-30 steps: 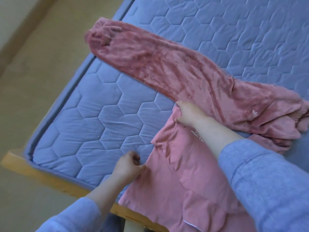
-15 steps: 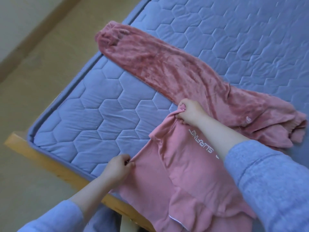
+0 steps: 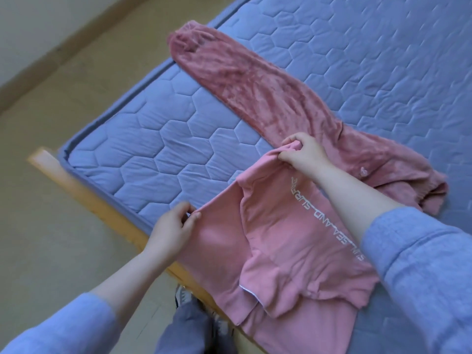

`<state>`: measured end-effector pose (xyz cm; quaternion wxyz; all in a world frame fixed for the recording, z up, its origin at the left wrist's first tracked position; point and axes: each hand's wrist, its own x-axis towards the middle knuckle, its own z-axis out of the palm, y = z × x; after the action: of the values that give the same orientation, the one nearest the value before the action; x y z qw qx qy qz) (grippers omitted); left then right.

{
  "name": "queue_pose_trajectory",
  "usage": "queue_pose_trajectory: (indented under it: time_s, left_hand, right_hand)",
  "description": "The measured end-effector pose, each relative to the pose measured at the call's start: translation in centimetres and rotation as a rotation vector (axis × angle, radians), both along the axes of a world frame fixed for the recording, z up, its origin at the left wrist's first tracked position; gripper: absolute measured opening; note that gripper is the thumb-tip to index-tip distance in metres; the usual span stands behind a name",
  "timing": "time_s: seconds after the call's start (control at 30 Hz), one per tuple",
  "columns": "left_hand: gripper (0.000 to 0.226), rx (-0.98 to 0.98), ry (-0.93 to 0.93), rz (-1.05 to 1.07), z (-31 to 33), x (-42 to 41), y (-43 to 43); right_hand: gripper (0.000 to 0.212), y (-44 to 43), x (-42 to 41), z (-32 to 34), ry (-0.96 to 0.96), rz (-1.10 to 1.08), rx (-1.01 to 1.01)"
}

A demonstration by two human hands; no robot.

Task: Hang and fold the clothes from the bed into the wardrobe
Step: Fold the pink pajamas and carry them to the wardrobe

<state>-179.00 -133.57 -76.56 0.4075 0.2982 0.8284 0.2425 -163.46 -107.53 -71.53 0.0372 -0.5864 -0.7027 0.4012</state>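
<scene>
**Two hands grip a pink top at the near edge of a bed**

Nearest the camera, grey trouser legs (image 3: 189, 325) and a shoe (image 3: 181, 296) show beside the wooden bed frame (image 3: 84, 190), partly cut off by the picture's lower edge. The left hand (image 3: 176, 226) pinches one side of the pink top (image 3: 281, 251) between thumb and curled fingers, over the mattress edge. The top lies rumpled on the blue quilted mattress (image 3: 166, 139), with its near end running out of view. Its white lettering is blurred and partly covered by the right forearm. Farther in, the right hand (image 3: 304, 152) clutches a bunched corner of the top, just beside a plush rose garment (image 3: 255, 93). Whether the two garments touch there cannot be told. The plush garment stretches diagonally across the mattress, its right end crumpled, and what kind of garment it is remains unclear.
</scene>
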Motion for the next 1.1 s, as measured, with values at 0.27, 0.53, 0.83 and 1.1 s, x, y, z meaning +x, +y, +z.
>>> queue_pose_trajectory:
  time_s: [0.27,0.53,0.83,1.1]
  left_hand:
    - [0.019,0.113,0.077,0.079,0.9,4.7,-0.9]
    - [0.022,0.207,0.093,0.178,4.5,13.6,-3.8]
    - [0.019,0.257,0.112,0.131,7.1,25.6,-5.7]
    - [0.022,0.166,0.077,-0.094,5.8,33.8,-7.2]
  right_hand:
    - [0.028,0.1,4.5,0.6,-0.002,-0.048,0.095]
    - [0.022,-1.0,12.1,2.6,0.077,0.044,0.060]
    - [0.043,-1.7,22.6,3.8,0.128,0.049,0.086]
    - [0.066,-2.2,31.1,0.6,0.066,-0.121,0.005]
